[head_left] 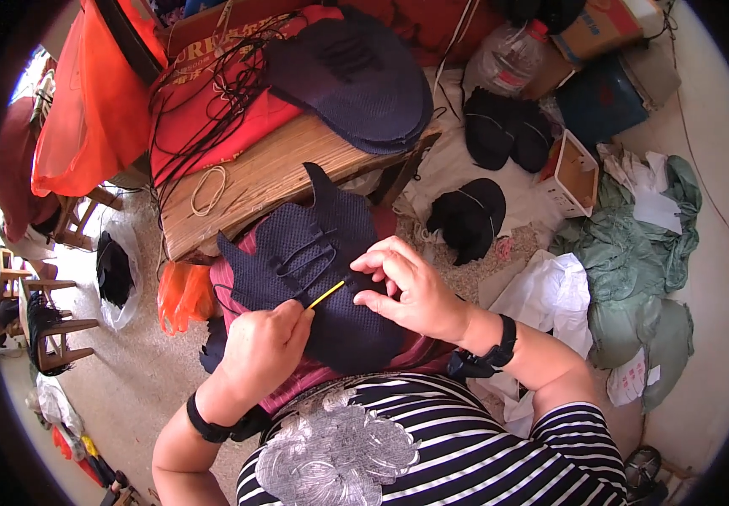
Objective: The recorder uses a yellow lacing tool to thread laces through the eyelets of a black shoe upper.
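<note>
Across my lap lies a dark navy knitted shoe upper point(343, 325), with dark lace point(301, 268) crossing its middle and two pointed ends on its far side. My left hand point(270, 341) is closed round the near end of a thin yellow rod point(326, 294), possibly a lacing hook. The rod slants over the upper toward my right hand point(406, 287). That hand's fingers are curled close to the rod's far tip, thumb and forefinger a little apart; anything dark held in them blends with the upper.
A wooden bench point(246, 181) in front bears a pile of navy uppers point(364, 80), loose black laces point(212, 93) and a tan loop point(208, 191). Bundled black pieces point(470, 215), a white basket point(575, 181) and green sacking point(634, 253) lie at right. Small stools point(56, 329) stand left.
</note>
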### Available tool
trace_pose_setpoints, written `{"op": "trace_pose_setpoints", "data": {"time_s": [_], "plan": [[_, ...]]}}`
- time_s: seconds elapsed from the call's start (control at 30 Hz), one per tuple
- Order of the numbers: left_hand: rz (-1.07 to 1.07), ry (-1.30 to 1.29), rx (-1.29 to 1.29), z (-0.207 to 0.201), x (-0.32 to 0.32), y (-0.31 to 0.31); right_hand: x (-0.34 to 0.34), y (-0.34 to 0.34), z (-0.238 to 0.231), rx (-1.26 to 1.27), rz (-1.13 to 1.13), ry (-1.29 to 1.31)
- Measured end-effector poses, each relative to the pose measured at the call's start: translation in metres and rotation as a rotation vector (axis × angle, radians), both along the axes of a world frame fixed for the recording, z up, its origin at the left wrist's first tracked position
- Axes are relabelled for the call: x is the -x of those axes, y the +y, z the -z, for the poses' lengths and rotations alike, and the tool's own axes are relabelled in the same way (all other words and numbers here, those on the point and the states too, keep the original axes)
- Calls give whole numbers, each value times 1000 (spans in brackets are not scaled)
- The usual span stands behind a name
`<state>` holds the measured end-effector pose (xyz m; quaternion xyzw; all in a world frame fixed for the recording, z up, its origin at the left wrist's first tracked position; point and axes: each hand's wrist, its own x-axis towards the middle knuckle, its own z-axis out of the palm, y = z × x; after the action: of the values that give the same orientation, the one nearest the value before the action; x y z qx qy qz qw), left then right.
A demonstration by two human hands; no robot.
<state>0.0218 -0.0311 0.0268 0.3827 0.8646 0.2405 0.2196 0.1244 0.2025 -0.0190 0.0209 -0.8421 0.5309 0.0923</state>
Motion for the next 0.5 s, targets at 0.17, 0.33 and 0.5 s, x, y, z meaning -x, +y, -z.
{"op": "trace_pose_setpoints", "data": {"time_s": [0.17, 0.33, 0.5], "plan": [[151, 24, 48, -8, 11, 6, 10, 9, -1, 172, -40, -152], [88, -27, -38, -2, 8, 20, 14, 6, -5, 178, -83, -180], [32, 3, -143, 11, 0, 36, 18, 14, 2, 226, -79, -167]]}}
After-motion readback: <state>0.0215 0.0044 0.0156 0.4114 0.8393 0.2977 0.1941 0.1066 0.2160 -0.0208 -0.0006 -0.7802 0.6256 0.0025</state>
